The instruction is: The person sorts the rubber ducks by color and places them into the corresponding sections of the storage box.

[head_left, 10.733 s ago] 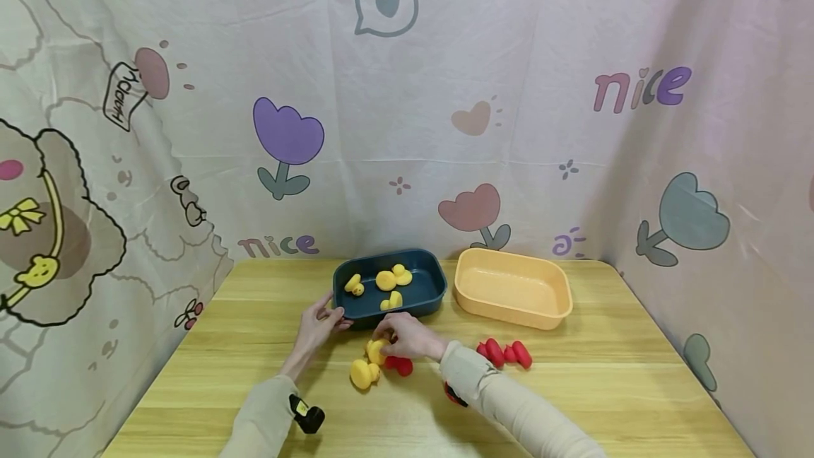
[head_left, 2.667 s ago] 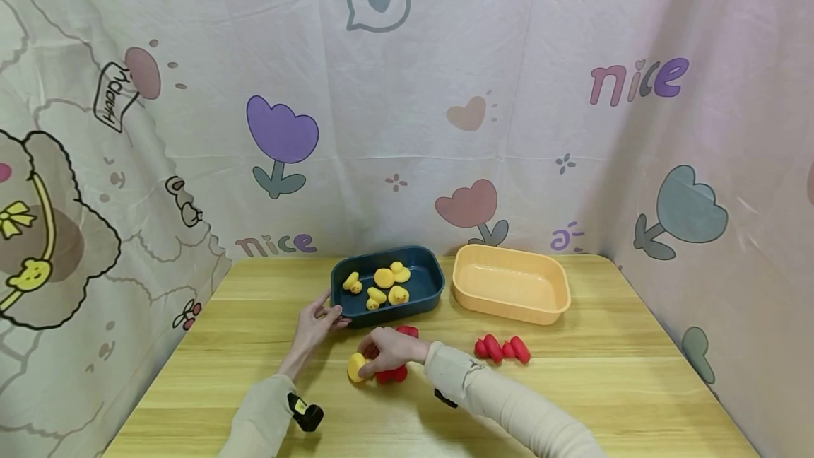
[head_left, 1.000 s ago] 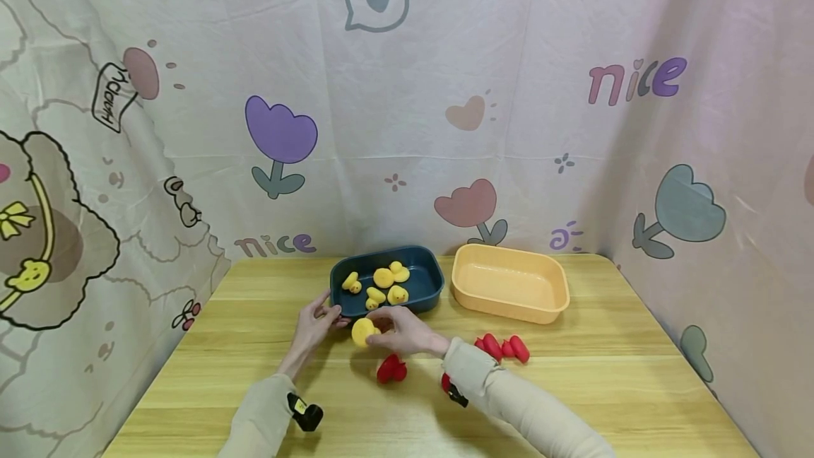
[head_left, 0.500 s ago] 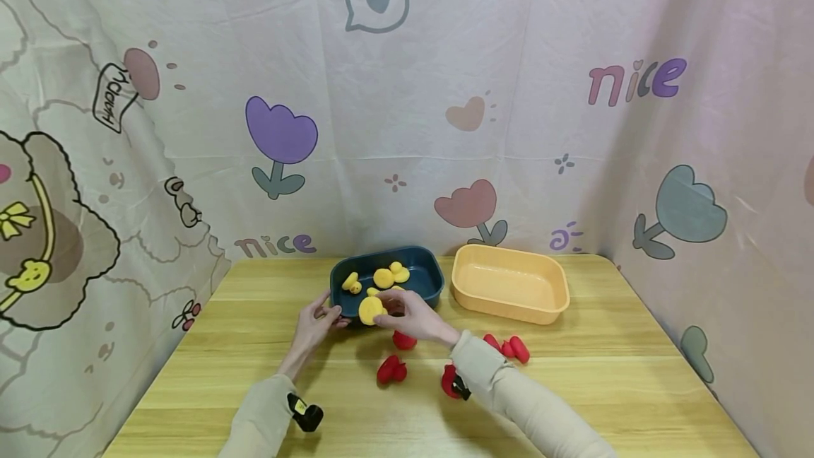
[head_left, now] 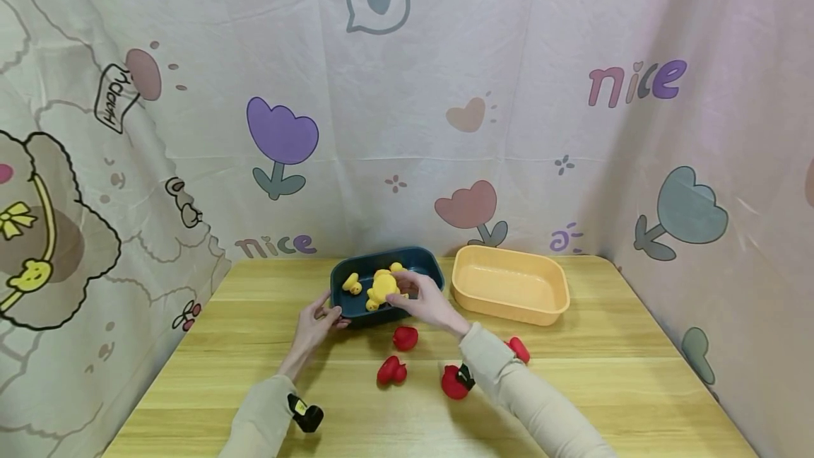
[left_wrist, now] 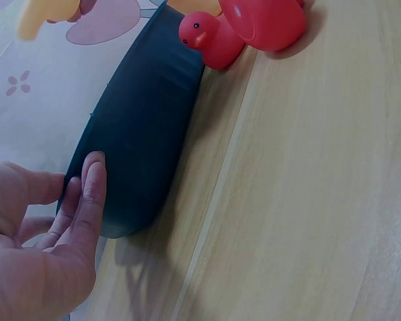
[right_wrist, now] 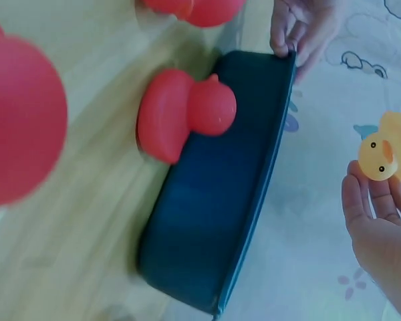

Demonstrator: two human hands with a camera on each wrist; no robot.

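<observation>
My left hand (head_left: 316, 320) grips the near left corner of a dark blue tray (head_left: 372, 319), thumb on the rim and fingers along the outer wall (left_wrist: 137, 127). My right hand (head_left: 427, 297) pinches a yellow rubber duck (head_left: 384, 287) above that tray; in the right wrist view the duck (right_wrist: 381, 155) faces the camera, held by the fingertips. More yellow ducks lie in the tray, one (head_left: 351, 283) at its left end; the held duck and right hand partly cover others. A red rubber duck (head_left: 405, 338) sits just in front of the tray.
Two more red ducks, one (head_left: 391, 371) at mid-table and one (head_left: 455, 382) below my right wrist, stand nearer. Another red duck (head_left: 518, 350) is partly behind the right sleeve. An orange-yellow tray (head_left: 511, 313) stands right of the blue one. A printed curtain (head_left: 407, 90) hangs behind.
The right hand has taken the last yellow duck from the table, lifted it and carried it back over the blue tray. Earlier, another yellow duck went into that tray. The left hand stays at the corner.
</observation>
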